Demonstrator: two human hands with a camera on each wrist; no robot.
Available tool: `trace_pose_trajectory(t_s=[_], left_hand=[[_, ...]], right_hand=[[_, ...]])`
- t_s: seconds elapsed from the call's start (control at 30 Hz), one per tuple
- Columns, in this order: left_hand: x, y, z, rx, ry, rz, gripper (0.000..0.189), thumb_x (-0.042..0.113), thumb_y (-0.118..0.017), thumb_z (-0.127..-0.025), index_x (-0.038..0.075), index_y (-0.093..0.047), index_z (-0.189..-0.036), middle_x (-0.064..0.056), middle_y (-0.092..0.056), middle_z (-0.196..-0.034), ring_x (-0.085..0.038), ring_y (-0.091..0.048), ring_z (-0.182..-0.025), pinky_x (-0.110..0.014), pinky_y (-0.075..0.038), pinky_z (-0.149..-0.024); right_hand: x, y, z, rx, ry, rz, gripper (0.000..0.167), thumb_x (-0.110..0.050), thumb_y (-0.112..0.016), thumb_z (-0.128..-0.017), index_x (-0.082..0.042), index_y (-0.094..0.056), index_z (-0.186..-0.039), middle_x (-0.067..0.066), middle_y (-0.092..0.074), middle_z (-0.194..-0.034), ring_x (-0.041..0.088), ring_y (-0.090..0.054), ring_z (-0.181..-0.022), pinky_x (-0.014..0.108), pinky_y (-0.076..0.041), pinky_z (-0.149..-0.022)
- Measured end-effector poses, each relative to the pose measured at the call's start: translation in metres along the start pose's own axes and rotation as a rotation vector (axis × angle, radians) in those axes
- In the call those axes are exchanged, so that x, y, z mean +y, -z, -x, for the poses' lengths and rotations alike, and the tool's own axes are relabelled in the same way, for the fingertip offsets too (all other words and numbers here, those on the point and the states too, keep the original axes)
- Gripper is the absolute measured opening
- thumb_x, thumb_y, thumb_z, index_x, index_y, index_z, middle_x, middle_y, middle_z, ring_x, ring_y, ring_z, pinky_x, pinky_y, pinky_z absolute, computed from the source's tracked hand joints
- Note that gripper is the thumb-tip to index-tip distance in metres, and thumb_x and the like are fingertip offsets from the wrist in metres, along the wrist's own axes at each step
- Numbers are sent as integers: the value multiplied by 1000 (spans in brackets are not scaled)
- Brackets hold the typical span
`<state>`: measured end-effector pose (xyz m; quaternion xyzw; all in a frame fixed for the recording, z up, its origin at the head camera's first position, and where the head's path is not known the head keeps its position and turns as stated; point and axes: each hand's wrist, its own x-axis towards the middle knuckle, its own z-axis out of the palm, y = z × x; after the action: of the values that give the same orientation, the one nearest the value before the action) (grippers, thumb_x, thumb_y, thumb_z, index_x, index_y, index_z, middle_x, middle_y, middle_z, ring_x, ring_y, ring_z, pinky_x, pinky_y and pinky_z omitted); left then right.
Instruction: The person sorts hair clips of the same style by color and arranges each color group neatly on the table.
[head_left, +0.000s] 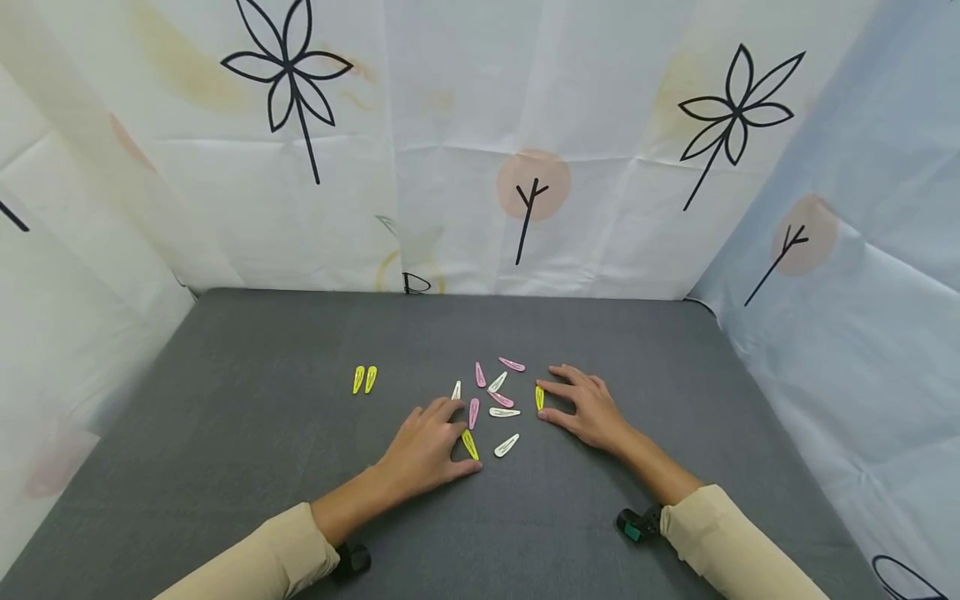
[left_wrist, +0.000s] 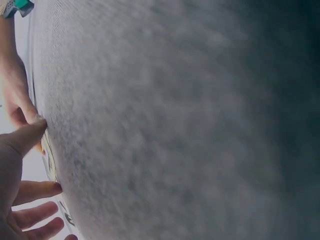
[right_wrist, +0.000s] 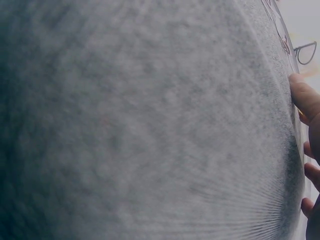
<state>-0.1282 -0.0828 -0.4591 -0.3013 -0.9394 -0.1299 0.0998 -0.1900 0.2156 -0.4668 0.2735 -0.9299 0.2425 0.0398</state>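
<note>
In the head view my left hand [head_left: 423, 446] spans a yellow hair clip [head_left: 470, 444] lying on the grey table, thumb at its near end and index finger at its far end. Seen from the left wrist, that thumb and finger meet the clip's two ends while the other fingers stay spread. Over to the right, my right hand [head_left: 588, 408] pinches another yellow hair clip [head_left: 540, 397] end to end between thumb and index finger. Between the hands lie several pink hair clips [head_left: 474, 413] and several white hair clips [head_left: 506, 445], loosely scattered.
Two yellow hair clips [head_left: 364, 380] lie side by side, further left on the grey table [head_left: 300, 333]. White cloth [head_left: 465, 100] with plant drawings hangs behind the table and along both sides. A dark wrist device [head_left: 639, 525] sits at the right sleeve.
</note>
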Motion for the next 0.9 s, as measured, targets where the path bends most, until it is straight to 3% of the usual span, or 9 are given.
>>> trace_pose_trajectory(t_s=[0.23,0.4,0.5,0.7,0.9], left_hand=[[0,1,-1,-38,-43,35,53,48,-79,-81,5,-75,-112,-12,-61,-130,-30,-54,-123,-51,-50,-89],[-10,4,0,-83,-128,50,56,44,-77,-85,4,-71,-123,-12,-56,-137,-29,-51,-127,-51,-49,-90],[-17,9,0,-79,-174,45,56,44,-76,-85,3,-71,-122,-13,-55,-139,-29,-51,-128,-50,-50,-90],[-43,22,-3,-32,-205,90,52,38,-81,-82,0,-72,-117,-18,-55,-137,-32,-52,-127,-51,-49,-92],[-80,32,-4,8,-153,101,53,30,-83,-81,-4,-70,-119,-22,-56,-135,-36,-53,-125,-55,-48,-93]], right_hand=[[0,0,1,2,8,3,54,-35,-77,-86,-12,-65,-134,19,-50,-145,40,-37,-140,65,-23,-107],[1,0,2,1,1,-3,54,-35,-77,-86,-12,-65,-134,18,-49,-146,40,-37,-140,64,-23,-108],[0,0,2,1,3,-2,54,-35,-77,-86,-12,-65,-134,18,-49,-146,40,-37,-140,64,-23,-108],[1,0,2,12,9,3,54,-35,-77,-86,-12,-66,-133,18,-50,-145,40,-37,-140,64,-23,-107],[1,0,2,7,10,4,54,-35,-77,-86,-12,-65,-134,18,-50,-145,39,-38,-140,64,-23,-107]])
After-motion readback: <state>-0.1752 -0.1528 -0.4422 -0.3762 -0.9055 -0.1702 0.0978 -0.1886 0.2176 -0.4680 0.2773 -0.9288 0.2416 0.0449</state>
